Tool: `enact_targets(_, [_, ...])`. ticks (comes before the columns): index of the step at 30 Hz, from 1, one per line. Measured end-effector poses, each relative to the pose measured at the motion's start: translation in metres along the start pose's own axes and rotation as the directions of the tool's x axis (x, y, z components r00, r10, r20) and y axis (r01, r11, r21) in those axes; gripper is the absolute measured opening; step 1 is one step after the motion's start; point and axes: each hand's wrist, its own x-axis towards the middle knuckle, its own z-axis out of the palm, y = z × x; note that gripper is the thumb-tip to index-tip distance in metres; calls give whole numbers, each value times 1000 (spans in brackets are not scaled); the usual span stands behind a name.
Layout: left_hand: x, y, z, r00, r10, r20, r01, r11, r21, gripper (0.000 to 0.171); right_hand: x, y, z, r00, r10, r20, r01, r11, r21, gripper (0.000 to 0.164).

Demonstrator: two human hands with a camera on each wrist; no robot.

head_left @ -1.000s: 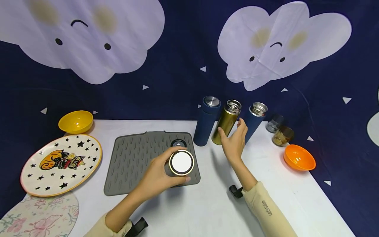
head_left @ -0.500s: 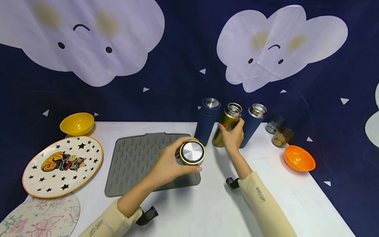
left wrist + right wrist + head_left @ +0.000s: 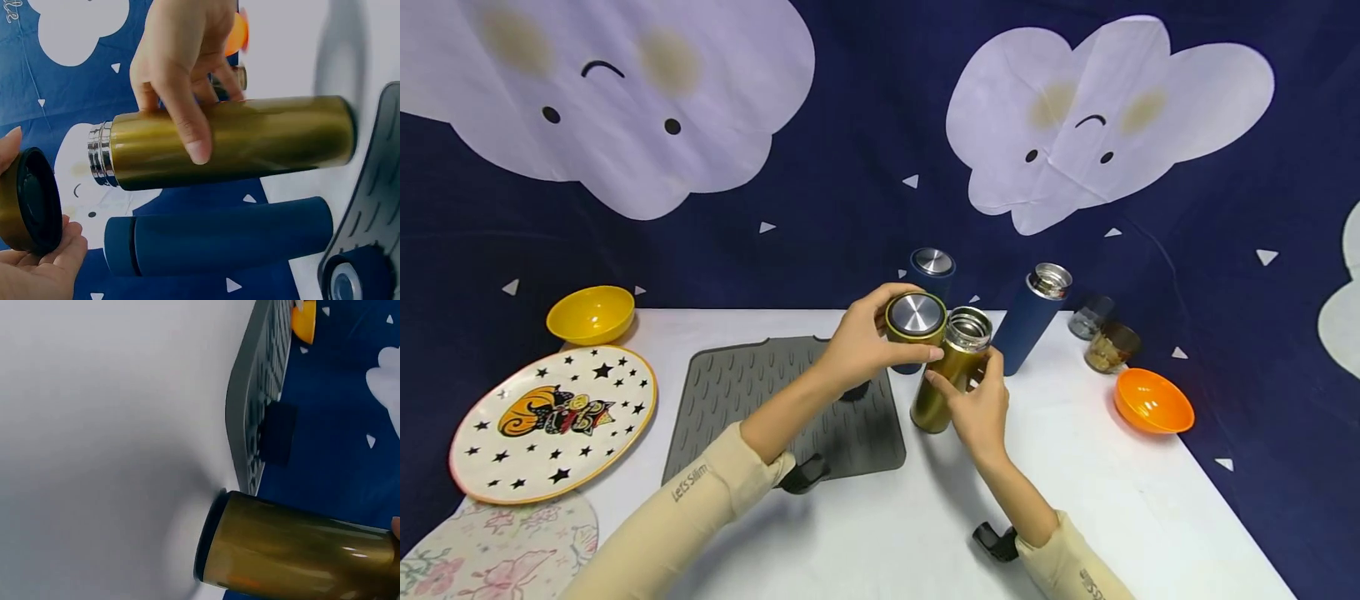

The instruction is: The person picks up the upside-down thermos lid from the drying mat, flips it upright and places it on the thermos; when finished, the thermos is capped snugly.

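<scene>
My left hand (image 3: 863,337) holds a gold bottle lid (image 3: 916,317) with a silver top, its black underside showing in the left wrist view. Close beside it, to the right, stands an uncapped gold thermos bottle (image 3: 934,396) with a bare steel threaded mouth. The fingers and thumb of my right hand (image 3: 979,412) grip this bottle's side, and it stays nearly upright. Lid and mouth are side by side, the lid not on the bottle. In the right wrist view the bottle's dark base is low over the white table; contact cannot be told.
Behind are a capped blue bottle (image 3: 231,237) and an uncapped blue bottle (image 3: 1030,325). A grey drying mat (image 3: 737,408) carries a dark blue lid (image 3: 362,275). Two small cups (image 3: 1111,346) and an orange bowl (image 3: 1153,400) stand right; a yellow bowl (image 3: 591,315) and star-patterned plate (image 3: 625,442) left.
My right hand took hold of the gold bottle and brought it forward and left, out from between the blue bottles. My left hand carried the gold lid right and away from me, to the bottle's mouth.
</scene>
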Motion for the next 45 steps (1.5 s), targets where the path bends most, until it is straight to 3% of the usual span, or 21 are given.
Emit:
enact_targets(9, [19, -3, 22, 1000, 3, -6, -2, 1000, 18, 66, -10, 0, -4, 999, -6, 44, 7, 1000, -30, 75])
enact_targets(17, [36, -12, 46, 999, 31, -16, -27, 976, 215, 69, -10, 1, -3, 999, -31, 42, 35, 996, -83, 76])
enact_targets(25, [34, -24, 57, 999, 11, -48, 5, 946, 324, 68, -10, 2, -3, 997, -59, 39, 63, 991, -115, 66])
enact_targets(29, [34, -29, 56, 1000, 10, -5, -9, 954, 300, 68, -11, 3, -4, 997, -65, 38, 69, 990, -126, 67])
enact_targets(32, [36, -32, 53, 999, -13, 39, 3, 964, 266, 78, -11, 3, -3, 996, -77, 33, 81, 989, -123, 70])
enact_targets(36, [37, -36, 52, 999, 9, 33, -18, 961, 275, 91, -11, 3, -2, 995, -102, 22, 103, 987, -121, 68])
enact_targets(39, [38, -39, 50, 997, 72, 31, -78, 956, 282, 84, -11, 3, -2, 994, -107, 21, 109, 987, -119, 68])
enact_targets(42, [40, -41, 45, 990, 111, 91, -127, 970, 207, 72, -11, 3, -3, 995, -101, 24, 103, 988, -113, 71])
enact_targets(45, [42, -41, 40, 979, 106, 173, -127, 985, 117, 73, -11, 3, -3, 995, -91, 30, 93, 990, -101, 75])
